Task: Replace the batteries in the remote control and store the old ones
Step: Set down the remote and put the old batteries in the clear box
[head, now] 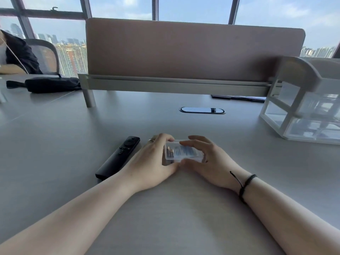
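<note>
A small clear plastic battery case point(184, 152) with a blue-printed label sits on the grey desk point(174, 208) between my hands. My left hand point(152, 161) grips its left end, fingers curled over the top and thumb at the near edge. My right hand point(207, 159) holds its right end, with fingers over the top and thumb at the near side. What the case holds is blurred. A slim black remote control point(119, 157) lies face up on the desk just left of my left hand, untouched.
A clear acrylic drawer organiser point(303, 107) stands at the right. A brown desk divider point(184, 50) runs across the back, with a cable grommet point(202, 110) before it. A black pouch point(51, 84) and a seated person point(12, 54) are at the far left.
</note>
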